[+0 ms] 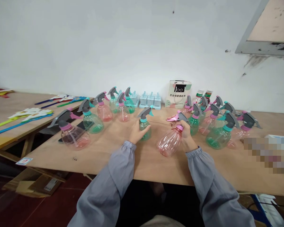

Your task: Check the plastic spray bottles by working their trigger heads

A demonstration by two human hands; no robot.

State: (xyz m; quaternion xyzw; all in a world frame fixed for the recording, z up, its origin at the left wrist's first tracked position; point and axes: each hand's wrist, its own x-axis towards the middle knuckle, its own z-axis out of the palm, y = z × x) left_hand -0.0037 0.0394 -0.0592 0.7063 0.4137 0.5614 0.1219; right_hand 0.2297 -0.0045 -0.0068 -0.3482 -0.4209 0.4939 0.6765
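Note:
My left hand (137, 131) is wrapped round a small green spray bottle (145, 131) with a teal collar and grey trigger head, upright at the middle of the table. In my right hand (186, 134) is a clear pink spray bottle (168, 143) with a pink collar, gripped near its neck and tilted, its base toward the lower left. More pink and green spray bottles stand on both sides, among them a pink one (75, 137) at the left and a green one (218, 137) at the right.
Behind the bottles on the brown table (104, 160) are a paper bag (178, 94) and light-blue moulds (150, 101). A dark phone (85, 126) lies among the left bottles. Colourful hand-shaped sticks (35, 115) lie on the left table (4, 108). A cardboard box (41, 186) is below.

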